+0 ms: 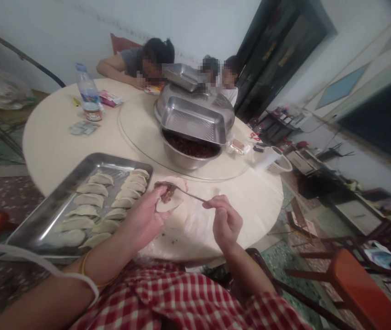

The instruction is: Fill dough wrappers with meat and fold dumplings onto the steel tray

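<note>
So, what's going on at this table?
A person holds a round wrapper with dark filling on it in the left hand. The right hand grips a thin utensil, its far end at the filling. Folded dumplings lie in two rows in a large metal tray. Farther ahead, a metal bowl holds a dark mixture. Other people are across the table.

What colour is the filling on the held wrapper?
The filling is brown, seen best in the head view.
</note>
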A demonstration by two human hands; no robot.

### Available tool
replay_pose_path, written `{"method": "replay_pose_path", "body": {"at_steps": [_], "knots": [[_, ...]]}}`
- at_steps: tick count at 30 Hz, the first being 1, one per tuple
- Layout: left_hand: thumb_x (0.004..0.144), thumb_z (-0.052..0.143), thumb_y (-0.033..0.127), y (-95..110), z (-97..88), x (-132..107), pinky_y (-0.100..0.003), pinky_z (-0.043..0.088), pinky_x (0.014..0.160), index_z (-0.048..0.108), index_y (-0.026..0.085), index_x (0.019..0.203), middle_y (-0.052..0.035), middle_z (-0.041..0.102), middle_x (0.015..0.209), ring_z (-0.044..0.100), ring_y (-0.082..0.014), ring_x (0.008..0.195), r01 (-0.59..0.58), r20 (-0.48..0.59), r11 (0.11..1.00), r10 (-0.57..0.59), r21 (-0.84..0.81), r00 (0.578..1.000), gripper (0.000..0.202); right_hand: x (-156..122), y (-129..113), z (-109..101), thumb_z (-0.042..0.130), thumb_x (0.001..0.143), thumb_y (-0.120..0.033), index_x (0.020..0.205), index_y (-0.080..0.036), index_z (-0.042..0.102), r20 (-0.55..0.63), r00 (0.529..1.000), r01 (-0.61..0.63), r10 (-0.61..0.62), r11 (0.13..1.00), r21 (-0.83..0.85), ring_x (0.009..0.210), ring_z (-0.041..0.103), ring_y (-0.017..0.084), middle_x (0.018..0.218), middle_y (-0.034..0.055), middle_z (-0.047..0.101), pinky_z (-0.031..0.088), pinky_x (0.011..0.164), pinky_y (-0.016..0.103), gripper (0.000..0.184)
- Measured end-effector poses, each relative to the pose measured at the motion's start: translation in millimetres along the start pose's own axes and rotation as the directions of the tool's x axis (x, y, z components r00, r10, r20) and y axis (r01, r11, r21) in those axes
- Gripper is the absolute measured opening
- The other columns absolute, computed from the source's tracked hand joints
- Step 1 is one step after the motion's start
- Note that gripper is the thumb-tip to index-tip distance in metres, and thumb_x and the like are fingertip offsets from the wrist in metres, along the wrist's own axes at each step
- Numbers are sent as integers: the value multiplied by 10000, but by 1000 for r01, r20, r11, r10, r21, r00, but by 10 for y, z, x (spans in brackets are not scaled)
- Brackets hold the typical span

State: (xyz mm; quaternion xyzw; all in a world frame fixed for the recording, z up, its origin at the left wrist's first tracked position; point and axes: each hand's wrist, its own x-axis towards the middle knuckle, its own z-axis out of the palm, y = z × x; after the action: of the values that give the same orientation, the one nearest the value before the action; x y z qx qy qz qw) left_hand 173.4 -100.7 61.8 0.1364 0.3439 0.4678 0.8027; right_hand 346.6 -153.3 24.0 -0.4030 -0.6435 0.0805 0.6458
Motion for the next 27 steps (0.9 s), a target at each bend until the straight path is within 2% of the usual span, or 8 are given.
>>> {"method": "replay_pose_path", "body": {"at_steps": [2,6,10,15,18,21,24,27], "knots": [[862,525,108,-9,-6,4,-271,583,737,709,118,820,-42,686,767,649,-146,769,-19,-35,1000,19,-6,999,189,8,-32,19,452,964,-224,975,-224,682,-5,999,43,-43,999,-29,734,619,184,752,50,729,517,642,369,230],[814,577,84,5,-2,-30,-275,590,743,698,129,781,-16,660,725,626,-130,729,-35,-7,999,35,-13,999,133,42,-56,81,455,963,-229,972,-225,676,-58,997,39,-40,999,-26,739,625,187,758,50,727,520,642,375,221],[771,521,41,65,29,-98,-302,592,788,709,119,804,-70,716,854,671,-181,854,16,0,997,-16,-70,1000,206,61,-47,143,468,961,-235,961,-229,679,-99,995,-3,4,1000,9,748,638,178,758,38,724,524,664,367,211],[835,519,123,97,30,-102,-349,583,862,706,140,816,-85,743,916,683,-218,959,-26,52,995,32,-100,998,189,40,-55,168,476,956,-229,938,-218,680,-90,996,-18,17,1000,-4,744,650,173,756,32,724,528,678,362,205],[861,547,151,68,18,-67,-323,566,887,691,147,846,-63,746,914,684,-178,923,-39,8,994,41,-102,999,145,17,-75,160,465,957,-231,931,-212,674,-80,997,-19,15,999,-41,728,649,175,735,32,724,524,668,363,212],[838,566,112,38,21,-49,-298,562,869,678,135,866,-54,741,892,681,-148,847,-44,-47,995,40,-94,998,119,-7,-107,164,458,959,-231,945,-214,675,-50,999,-11,9,999,-48,727,638,178,738,38,730,516,657,365,218],[797,586,83,25,33,-53,-295,570,840,685,122,856,-69,739,888,688,-166,850,-36,-4,997,36,-73,999,121,-25,-138,189,457,961,-221,954,-220,679,-30,1000,3,-3,1000,-21,739,630,176,754,42,730,514,664,364,223],[770,581,48,27,36,-65,-318,572,861,684,126,797,-57,733,845,694,-182,872,-30,1,997,31,-73,1000,132,-25,-143,211,453,963,-221,948,-220,677,-62,998,0,-1,1000,-17,743,633,179,754,42,725,514,667,368,224]]}}
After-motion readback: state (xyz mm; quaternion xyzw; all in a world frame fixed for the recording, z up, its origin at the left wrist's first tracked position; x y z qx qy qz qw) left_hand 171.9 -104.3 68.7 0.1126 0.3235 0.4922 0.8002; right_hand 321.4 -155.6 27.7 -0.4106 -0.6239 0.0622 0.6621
